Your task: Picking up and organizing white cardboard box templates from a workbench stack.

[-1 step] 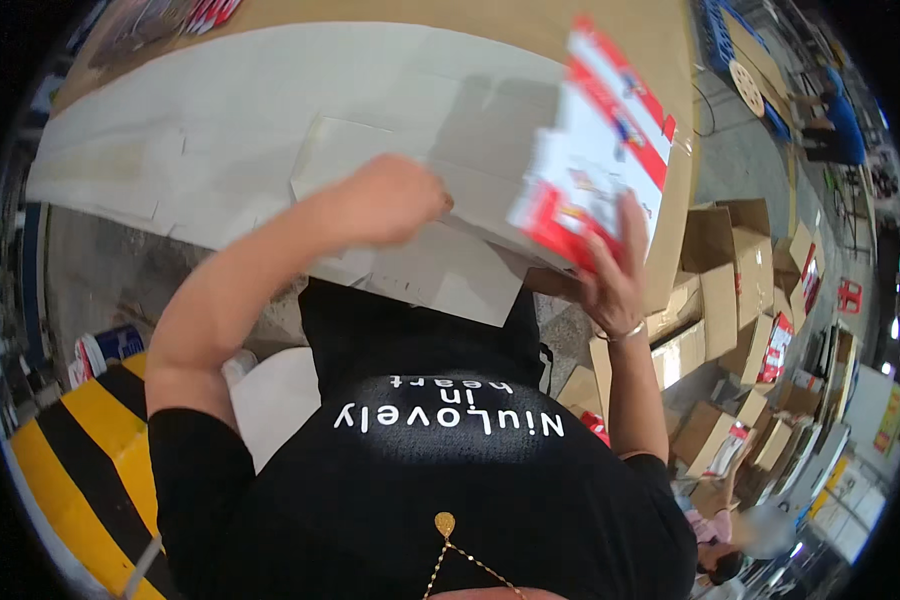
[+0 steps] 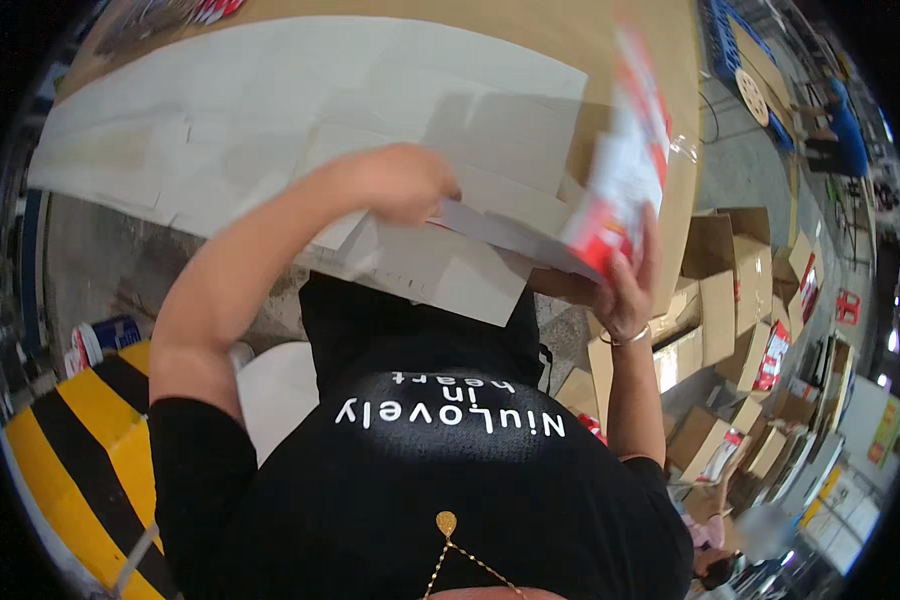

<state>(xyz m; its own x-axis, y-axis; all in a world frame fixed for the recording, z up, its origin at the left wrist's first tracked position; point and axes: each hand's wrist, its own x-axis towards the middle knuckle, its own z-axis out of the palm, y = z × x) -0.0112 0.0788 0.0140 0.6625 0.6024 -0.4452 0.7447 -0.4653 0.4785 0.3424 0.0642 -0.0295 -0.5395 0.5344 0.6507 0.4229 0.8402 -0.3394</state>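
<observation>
Over the cardboard at the table's near edge is my left hand [image 2: 405,185], its fingers closed and pressed together. Whatever they pinch is hidden; a thin pale strip [image 2: 490,228] runs from beside the fingertips toward the printed carton. My right hand [image 2: 630,280], a bracelet on its wrist, grips the lower end of that red and white carton [image 2: 625,180]. The carton stands tilted, its upper end smeared by motion. Beneath both hands lie large grey-white cardboard sheets [image 2: 240,110], with one piece [image 2: 450,275] reaching over the table edge toward my body.
Brown cardboard [image 2: 630,40] covers the table. Open brown cartons [image 2: 715,300], some holding red and white packages, stand on the right. A yellow and black striped surface [image 2: 80,430] is at lower left. One person [image 2: 845,130] is at far right, another [image 2: 710,540] at lower right.
The printed carton has swung to the right and turned more edge-on, carried by my right hand. My left hand has shifted slightly right, and more of the pale strip shows.
</observation>
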